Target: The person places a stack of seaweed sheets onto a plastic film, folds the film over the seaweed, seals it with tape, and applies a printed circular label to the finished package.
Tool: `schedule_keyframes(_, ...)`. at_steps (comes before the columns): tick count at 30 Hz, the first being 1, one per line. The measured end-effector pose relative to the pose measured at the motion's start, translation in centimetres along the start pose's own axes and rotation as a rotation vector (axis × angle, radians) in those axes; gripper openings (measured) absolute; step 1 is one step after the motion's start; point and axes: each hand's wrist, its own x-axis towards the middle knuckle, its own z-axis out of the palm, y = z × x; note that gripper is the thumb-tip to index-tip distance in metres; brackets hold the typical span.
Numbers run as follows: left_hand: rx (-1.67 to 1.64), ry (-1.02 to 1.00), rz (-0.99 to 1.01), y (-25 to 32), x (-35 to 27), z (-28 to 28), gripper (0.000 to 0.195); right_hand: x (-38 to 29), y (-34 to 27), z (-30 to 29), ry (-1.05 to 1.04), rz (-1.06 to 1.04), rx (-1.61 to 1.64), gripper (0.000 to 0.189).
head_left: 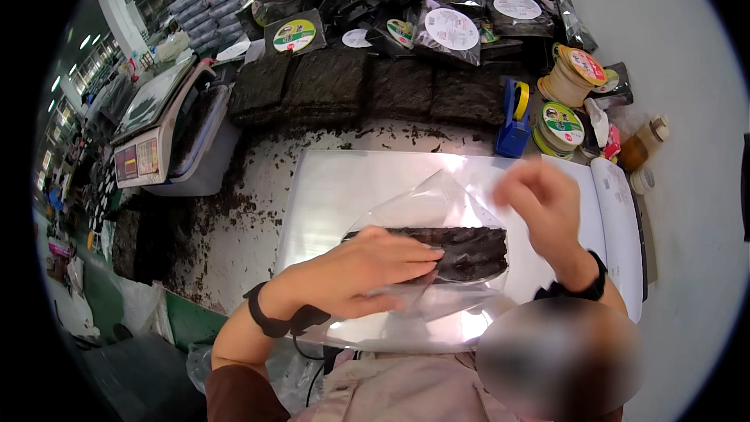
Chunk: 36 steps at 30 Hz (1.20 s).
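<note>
My left hand (375, 272) lies flat across a dark block of what looks like dried seaweed (474, 252). Its palm and fingers cover the block's left part, and the thumb points along the near side. Clear plastic film (430, 193) surrounds the block, with a pointed flap beyond it and loose folds on the near side. Up and to the right, my right hand (539, 199) hovers with curled fingers; motion blur hides whether anything thin is between them. Beneath the block is a shiny white sheet (328, 187) spread on the table.
Several dark seaweed blocks (325, 85) line the back, below a heap of labelled packets (451, 26). A blue tape dispenser (512, 129) and label rolls (559, 126) stand right. At left are a digital scale (143, 158), a plastic bin (202, 167) and scattered flakes (252, 211).
</note>
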Motion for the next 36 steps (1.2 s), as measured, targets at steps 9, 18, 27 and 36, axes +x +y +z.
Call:
schedule_keyframes(9, -0.005, 0.475, -0.432, 0.3, -0.1, 1.9, 0.035, -5.7, 0.3, 2.3, -0.085, -0.124, -0.566, 0.030)
schedule_keyframes(18, 0.143, 0.550, -0.448, 0.0, -0.3, 2.5, 0.027, -5.7, 1.0, 2.4, -0.017, -0.177, -0.930, 0.024)
schedule_keyframes(27, 0.002, 0.583, -0.486, 0.1, -0.8, 2.9, 0.025, -5.6, -1.1, 2.9, 0.000, -0.065, -0.632, 0.025)
schedule_keyframes(36, 0.058, 0.726, -0.438, 0.2, -0.6, 4.6, 0.027, -4.6, 0.2, 2.5, 0.067, -0.269, -0.995, 0.021)
